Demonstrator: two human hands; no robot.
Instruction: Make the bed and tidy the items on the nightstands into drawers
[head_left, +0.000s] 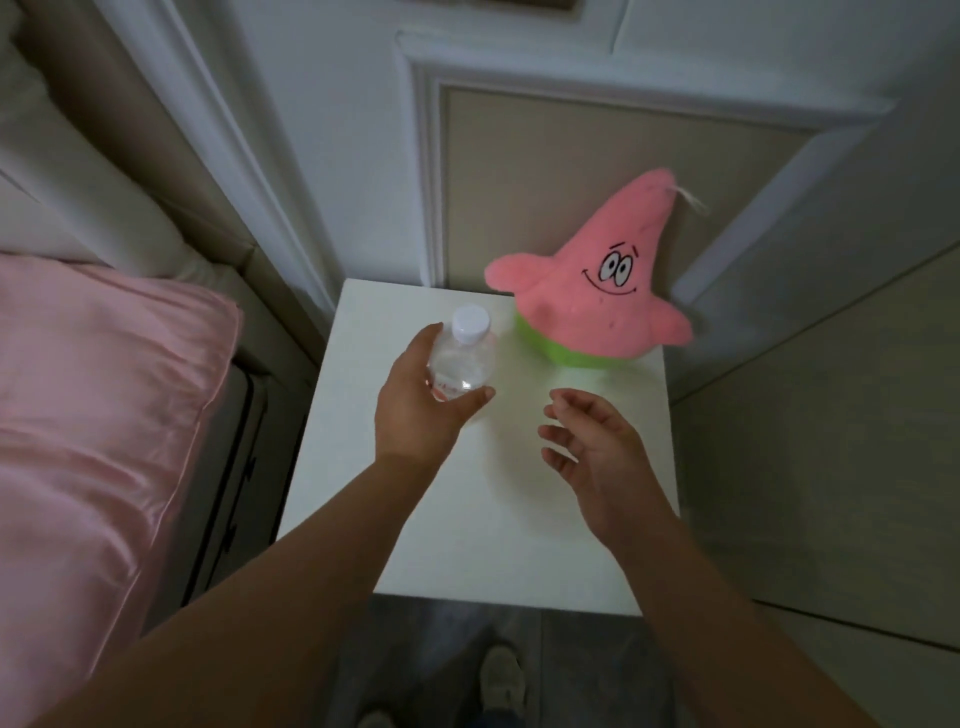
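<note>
Left hand (415, 400) grips clear water bottle (464, 358), white cap up, over rear left of white nightstand (441, 545). Right hand (592, 447) hovers beside it, fingers loosely spread, holding nothing. Pink plush toy (597, 301) at rear right corner.

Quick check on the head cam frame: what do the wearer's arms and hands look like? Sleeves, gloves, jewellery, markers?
Both arms are bare from the frame's lower edge to the fingertips: no sleeves in view. The left hand and right hand wear no gloves, and no rings, watch, wristbands, tape or tracking markers show. No cables or straps on either forearm. The frame is dim and slightly blurred, so fine detail cannot be told.
</note>
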